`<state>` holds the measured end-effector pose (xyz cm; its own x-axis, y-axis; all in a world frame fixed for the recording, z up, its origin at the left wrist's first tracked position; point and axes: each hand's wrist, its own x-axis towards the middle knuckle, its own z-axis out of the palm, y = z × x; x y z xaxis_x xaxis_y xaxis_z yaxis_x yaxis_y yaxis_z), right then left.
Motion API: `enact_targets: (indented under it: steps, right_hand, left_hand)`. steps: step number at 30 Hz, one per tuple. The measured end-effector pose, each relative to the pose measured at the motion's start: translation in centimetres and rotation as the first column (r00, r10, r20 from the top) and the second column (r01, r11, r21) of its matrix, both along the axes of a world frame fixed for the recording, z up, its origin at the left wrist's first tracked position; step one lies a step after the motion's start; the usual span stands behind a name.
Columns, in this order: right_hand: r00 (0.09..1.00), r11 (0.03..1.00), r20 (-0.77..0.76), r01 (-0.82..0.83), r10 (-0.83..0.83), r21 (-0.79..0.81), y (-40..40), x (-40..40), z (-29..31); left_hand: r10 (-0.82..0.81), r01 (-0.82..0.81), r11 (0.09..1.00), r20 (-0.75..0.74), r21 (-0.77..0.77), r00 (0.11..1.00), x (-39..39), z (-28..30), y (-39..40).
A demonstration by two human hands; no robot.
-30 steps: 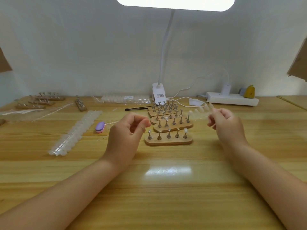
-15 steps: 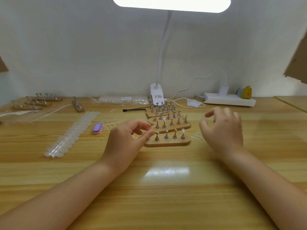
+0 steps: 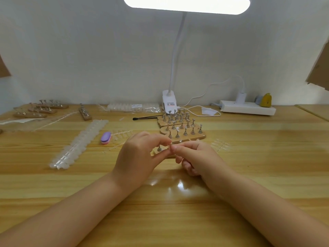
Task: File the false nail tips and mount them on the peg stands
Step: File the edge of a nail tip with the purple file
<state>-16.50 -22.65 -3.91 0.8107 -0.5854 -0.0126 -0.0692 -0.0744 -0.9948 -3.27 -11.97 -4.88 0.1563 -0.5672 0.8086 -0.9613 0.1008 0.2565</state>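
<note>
My left hand [image 3: 140, 157] and my right hand [image 3: 194, 157] meet fingertip to fingertip over the table's middle. Between them is a small clear false nail tip [image 3: 171, 144]. My left thumb and forefinger pinch it, and my right thumb and forefinger pinch it from the other side. The nearest wooden peg stand [image 3: 159, 151] lies right behind my fingers and is mostly hidden. A second peg stand [image 3: 183, 136] with metal pegs, some carrying tips, sits just beyond, with more stands [image 3: 175, 120] behind it.
A clear strip of nail tips [image 3: 220, 145] lies right of my hands. A long band of white tips [image 3: 80, 143], a purple file block [image 3: 106, 137] and another tip strip [image 3: 122, 134] lie to the left. The lamp base [image 3: 169, 104], a black brush [image 3: 147, 118] and a power strip [image 3: 247, 108] stand at the back.
My right hand let go of the clear tip strip, which now lies on the table at the right, and moved left to meet my left hand. My left hand shifted slightly right.
</note>
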Motion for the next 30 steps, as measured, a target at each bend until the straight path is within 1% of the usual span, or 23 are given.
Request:
enact_targets:
  steps: [2,5,7,9,10,11,12,13,14,15,16,17,18,19,21,23,25,29,30]
  right_hand:
    - [1.0,1.0,-0.006,-0.009,0.009,0.014,0.0,0.0,0.0]
    - [0.999,0.998,0.029,0.024,-0.025,0.057,-0.1,-0.1,-0.1]
    - [0.998,0.996,0.054,0.026,-0.03,0.081,-0.2,-0.2,-0.2]
    - [0.996,0.995,0.082,0.03,-0.038,0.098,-0.3,-0.1,-0.2]
    - [0.994,0.994,0.092,0.04,-0.05,0.105,-0.4,-0.1,-0.2]
    - [0.993,0.992,0.097,0.056,-0.067,0.109,-0.5,-0.1,-0.3]
    - [0.992,0.992,0.098,0.071,-0.082,0.107,-0.7,-0.1,-0.3]
    - [0.99,0.992,0.102,0.082,-0.092,0.1,-0.8,-0.1,-0.3]
    - [0.989,0.992,0.109,0.09,-0.1,0.093,-0.9,-0.2,-0.3]
    - [0.987,0.992,0.115,0.099,-0.109,0.084,-1.0,-0.2,-0.3]
    - [0.986,0.991,0.116,0.111,-0.119,0.071,-1.1,-0.2,-0.3]
    - [0.985,0.991,0.114,0.122,-0.127,0.056,-1.1,-0.1,-0.4]
    - [0.985,0.991,0.112,0.128,-0.132,0.041,-1.2,-0.1,-0.5]
    - [0.985,0.991,0.111,0.132,-0.134,0.029,-1.2,-0.1,-0.6]
    - [0.985,0.991,0.105,0.136,-0.136,0.007,-1.2,-0.2,-0.7]
    - [0.986,0.99,0.093,0.142,-0.14,-0.014,-1.1,-0.2,-0.7]
    - [0.986,0.989,0.086,0.147,-0.143,-0.032,-1.2,-0.2,-0.8]
    - [0.986,0.988,0.074,0.151,-0.147,-0.044,-1.2,-0.2,-0.8]
    - [0.987,0.988,0.074,0.148,-0.145,-0.042,-1.2,-0.1,-0.8]
  left_hand:
    - [0.001,0.0,1.0,0.038,-0.012,0.999,0.0,0.1,0.0]
    - [0.013,-0.012,1.0,0.116,-0.009,0.993,0.0,0.2,0.0]
    - [0.006,-0.007,1.0,0.126,0.003,0.992,0.0,0.2,0.0]
    - [0.008,-0.009,1.0,0.039,0.026,0.999,0.1,0.4,0.1]
    - [0.052,-0.051,0.998,-0.03,0.041,0.998,0.5,0.7,0.0]
    - [0.145,-0.138,0.988,-0.097,0.075,0.985,1.3,1.0,0.0]
    - [0.29,-0.268,0.951,-0.138,0.154,0.947,2.5,1.4,-0.1]
    - [0.468,-0.42,0.862,-0.124,0.284,0.875,4.1,1.9,0.0]
    - [0.623,-0.549,0.723,-0.054,0.419,0.78,5.6,2.4,0.3]
    - [0.728,-0.641,0.57,0.045,0.515,0.684,6.9,2.9,0.7]
    - [0.783,-0.701,0.433,0.148,0.567,0.604,7.9,3.2,1.2]
    - [0.801,-0.735,0.334,0.232,0.59,0.551,8.7,3.3,1.5]
    - [0.801,-0.75,0.277,0.287,0.601,0.526,9.1,3.3,1.7]
    - [0.794,-0.748,0.252,0.311,0.613,0.523,9.4,3.3,1.8]
    - [0.774,-0.717,0.242,0.316,0.653,0.548,9.7,3.0,1.7]
    - [0.758,-0.675,0.256,0.289,0.692,0.584,10.0,2.8,1.6]
    - [0.743,-0.662,0.254,0.295,0.705,0.601,10.2,2.5,1.6]
    - [0.749,-0.656,0.276,0.27,0.703,0.605,10.0,2.5,1.6]
    - [0.758,-0.672,0.275,0.275,0.688,0.591,9.9,2.6,1.6]
